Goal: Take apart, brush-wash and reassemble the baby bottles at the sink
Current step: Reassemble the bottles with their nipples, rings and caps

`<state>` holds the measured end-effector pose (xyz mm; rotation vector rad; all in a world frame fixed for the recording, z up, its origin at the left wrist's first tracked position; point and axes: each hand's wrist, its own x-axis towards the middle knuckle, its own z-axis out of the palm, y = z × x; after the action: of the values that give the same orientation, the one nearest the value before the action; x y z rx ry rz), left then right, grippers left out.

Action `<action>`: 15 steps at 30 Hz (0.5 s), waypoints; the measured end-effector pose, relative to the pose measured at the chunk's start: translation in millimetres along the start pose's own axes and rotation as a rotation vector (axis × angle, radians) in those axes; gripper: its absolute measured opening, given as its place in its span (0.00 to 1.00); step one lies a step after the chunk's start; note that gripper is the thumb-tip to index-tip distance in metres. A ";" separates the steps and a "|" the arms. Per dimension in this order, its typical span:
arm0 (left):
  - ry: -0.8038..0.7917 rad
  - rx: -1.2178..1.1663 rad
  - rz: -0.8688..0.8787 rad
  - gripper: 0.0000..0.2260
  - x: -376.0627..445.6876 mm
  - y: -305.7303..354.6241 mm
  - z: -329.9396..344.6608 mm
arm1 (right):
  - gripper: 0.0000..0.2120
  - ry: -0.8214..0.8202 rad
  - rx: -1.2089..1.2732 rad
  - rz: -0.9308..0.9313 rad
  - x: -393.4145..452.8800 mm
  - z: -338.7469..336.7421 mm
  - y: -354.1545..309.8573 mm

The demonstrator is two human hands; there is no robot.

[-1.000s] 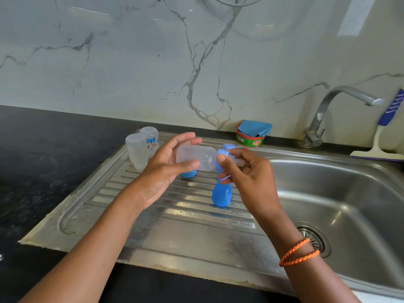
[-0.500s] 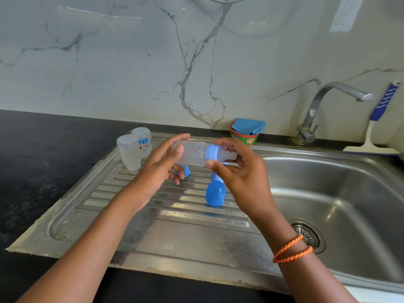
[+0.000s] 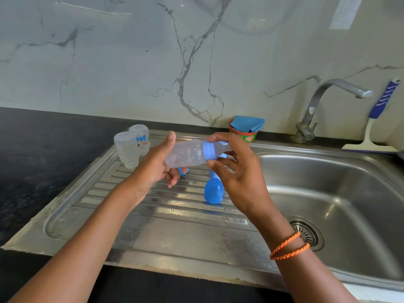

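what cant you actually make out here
Head view only:
- Bottle base: covered by the left hand.
- Teat past the blue ring: mostly behind the right hand fingers.
- Blue piece on the drainboard: mostly hidden under the left hand.
- Tub label: too small.

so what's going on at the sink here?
A person holds a clear baby bottle sideways over the drainboard. The left hand grips its body; the right hand has its fingers round the blue collar ring, either screwing it on or off. Two more clear bottles stand at the drainboard's back left, and a blue cap lies below the hands. No water runs from the tap.
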<state>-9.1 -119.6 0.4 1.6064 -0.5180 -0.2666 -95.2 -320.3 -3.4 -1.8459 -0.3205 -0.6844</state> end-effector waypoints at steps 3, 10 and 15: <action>0.018 -0.028 -0.005 0.29 1.3 -0.8 0.5 | 0.16 -0.033 -0.109 -0.070 -2.3 -0.4 -0.3; -0.033 -0.073 0.022 0.21 3.0 -4.8 2.1 | 0.11 0.019 -0.248 -0.007 -2.0 6.6 1.4; -0.035 -0.096 0.090 0.18 1.6 -5.8 8.6 | 0.17 0.122 -0.074 0.192 6.1 5.6 3.1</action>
<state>-10.8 -127.8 -6.1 1.4839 -0.5942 -0.2483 -87.0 -316.9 -3.5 -1.8665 -0.0378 -0.6786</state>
